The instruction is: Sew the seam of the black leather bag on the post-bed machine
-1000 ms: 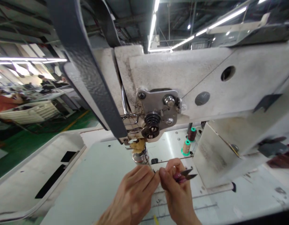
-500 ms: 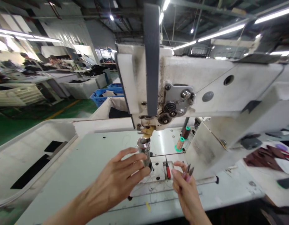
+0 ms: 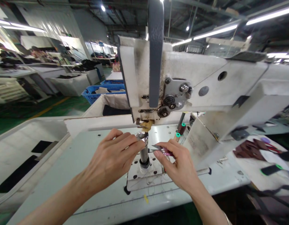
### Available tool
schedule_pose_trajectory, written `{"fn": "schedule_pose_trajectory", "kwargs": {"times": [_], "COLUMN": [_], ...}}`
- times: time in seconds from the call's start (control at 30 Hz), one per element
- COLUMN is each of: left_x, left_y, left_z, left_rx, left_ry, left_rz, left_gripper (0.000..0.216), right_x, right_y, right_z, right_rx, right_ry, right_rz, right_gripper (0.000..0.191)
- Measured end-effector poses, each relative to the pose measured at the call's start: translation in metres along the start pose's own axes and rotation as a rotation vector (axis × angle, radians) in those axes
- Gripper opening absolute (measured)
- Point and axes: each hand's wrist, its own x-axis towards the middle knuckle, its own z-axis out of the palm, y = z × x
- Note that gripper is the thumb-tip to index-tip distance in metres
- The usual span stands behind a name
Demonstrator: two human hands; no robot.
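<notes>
A white post-bed sewing machine (image 3: pixel 205 81) fills the middle of the view, with its metal post (image 3: pixel 144 150) rising from the plate (image 3: pixel 144 176) under the needle. My left hand (image 3: pixel 114 156) reaches in from the left, its fingertips pinched close beside the top of the post; what they hold is too small to see. My right hand (image 3: pixel 179 167) grips small pink thread snips (image 3: pixel 162 149) whose blades point left at the post, just right of it.
Two thread cones (image 3: pixel 179 130) stand behind the post. Dark leather pieces (image 3: pixel 251 148) lie on the table at the right. A white bin holding dark material (image 3: pixel 111 107), a blue crate (image 3: pixel 100 90) and other workbenches stand farther back on the left.
The view has pulled back and the machine looks smaller. My left hand went from an open reach to pinching by the post top. My right hand swung the snips leftward toward the post.
</notes>
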Motion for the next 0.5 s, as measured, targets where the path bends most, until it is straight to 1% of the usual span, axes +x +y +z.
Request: {"fn": "schedule_pose_trajectory", "kwargs": {"times": [0.1, 0.27, 0.5], "left_x": [0.002, 0.003, 0.0], "left_y": [0.0, 0.001, 0.001], "left_z": [-0.001, 0.001, 0.005], "left_rx": [0.012, 0.014, -0.018], "left_ry": [-0.002, 0.005, 0.005], "left_rz": [0.01, 0.016, -0.01], "left_gripper": [0.023, 0.023, 0.023], "right_x": [0.004, 0.011, 0.012], "right_y": [-0.007, -0.01, -0.01], "right_z": [0.002, 0.007, 0.017], "right_rx": [-0.073, -0.116, -0.044], "right_ry": [-0.039, -0.056, -0.056], "right_rz": [0.007, -0.01, -0.02], "right_gripper": [0.018, 0.016, 0.015]}}
